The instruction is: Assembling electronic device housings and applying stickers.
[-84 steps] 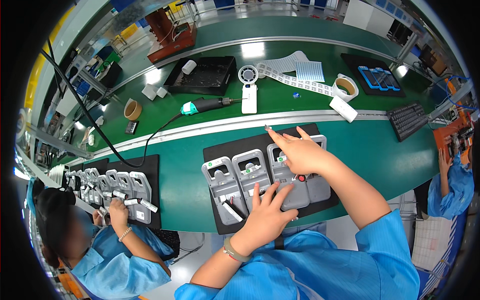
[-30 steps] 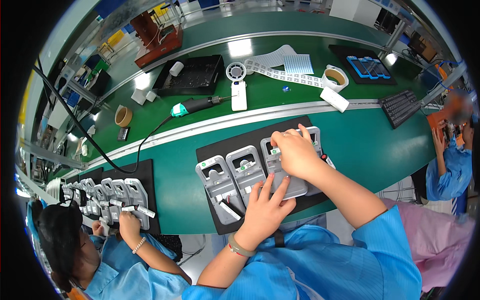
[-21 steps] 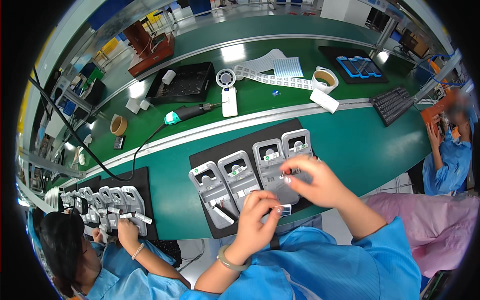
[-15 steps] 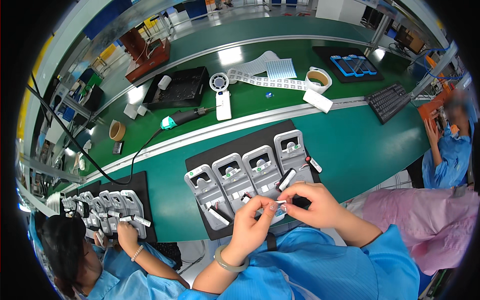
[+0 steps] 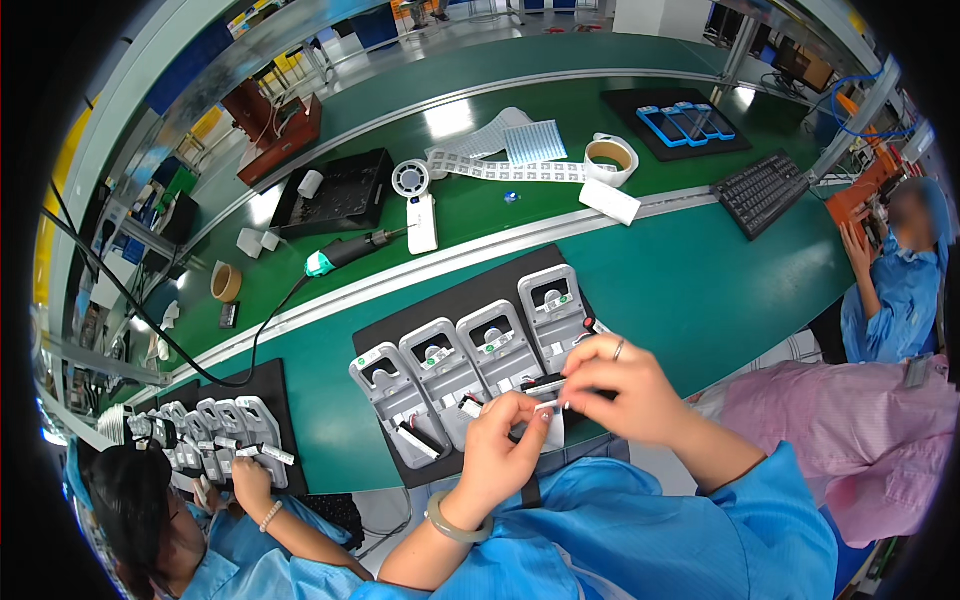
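Over the near edge of the bench, my left hand (image 5: 502, 442) pinches a small white strip (image 5: 546, 406) between thumb and forefinger. My right hand (image 5: 628, 396) has its fingers closed at the strip's right end; whatever they hold is too small to make out. Just beyond both hands, several grey plastic housings stand in a slanted row, from the leftmost housing (image 5: 383, 378) to the rightmost housing (image 5: 549, 294). White-and-black battery packs with thin wires lie at their near parts, such as the left battery pack (image 5: 417, 440). One dark battery pack (image 5: 543, 384) sits right behind my fingertips.
A black mat (image 5: 372, 337) lies under the housings. Farther back are an electric screwdriver (image 5: 345, 252), a handheld fan (image 5: 421, 222), a black tray (image 5: 335, 195), a label roll (image 5: 610, 160) and a keyboard (image 5: 760, 193). A co-worker (image 5: 140, 500) works at the left over similar housings.
The view has shifted slightly, moving the bench things left. My right fingers have changed their hold and spread a little at the strip; my left hand still pinches it.
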A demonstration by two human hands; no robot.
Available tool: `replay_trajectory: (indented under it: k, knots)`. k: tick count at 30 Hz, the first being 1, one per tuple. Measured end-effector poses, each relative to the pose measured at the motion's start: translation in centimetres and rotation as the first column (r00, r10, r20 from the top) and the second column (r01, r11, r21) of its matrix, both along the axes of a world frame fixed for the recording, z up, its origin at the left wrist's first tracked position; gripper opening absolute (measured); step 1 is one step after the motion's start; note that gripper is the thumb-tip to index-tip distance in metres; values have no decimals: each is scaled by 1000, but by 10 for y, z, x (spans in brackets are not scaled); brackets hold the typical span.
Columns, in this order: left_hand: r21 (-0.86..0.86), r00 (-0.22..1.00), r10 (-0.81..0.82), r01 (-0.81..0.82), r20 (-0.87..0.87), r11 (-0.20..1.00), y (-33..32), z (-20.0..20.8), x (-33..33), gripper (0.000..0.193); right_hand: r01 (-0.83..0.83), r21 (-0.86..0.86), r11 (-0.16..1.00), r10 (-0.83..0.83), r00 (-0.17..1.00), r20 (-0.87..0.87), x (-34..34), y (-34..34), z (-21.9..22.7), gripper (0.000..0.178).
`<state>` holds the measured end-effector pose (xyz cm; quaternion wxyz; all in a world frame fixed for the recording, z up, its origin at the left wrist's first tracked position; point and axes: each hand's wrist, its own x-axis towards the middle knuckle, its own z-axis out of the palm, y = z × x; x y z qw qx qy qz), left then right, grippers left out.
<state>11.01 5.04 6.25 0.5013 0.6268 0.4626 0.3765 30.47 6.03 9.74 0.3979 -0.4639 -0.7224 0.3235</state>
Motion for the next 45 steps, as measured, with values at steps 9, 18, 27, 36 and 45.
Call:
replay_trajectory:
  k: [9,18,27,36,45]
  knots:
    - [410,804,-220,492,-553,768,4,-12,25,13,-29,-27,999,38,878,478,25,97,-43,88]
    - [630,714,164,457,-681,627,28,-31,37,15,-45,-340,939,221,837,500,12,132,-59,79]
    - [672,764,148,437,-628,597,30,-39,35,15,38,-305,952,107,889,445,14,113,-60,10]
    - [677,756,161,443,-634,587,31,-38,35,12,64,-276,959,92,850,519,8,111,-60,11]
    - [666,754,150,446,-639,598,30,-38,34,16,78,-252,965,70,844,531,6,112,-62,12]
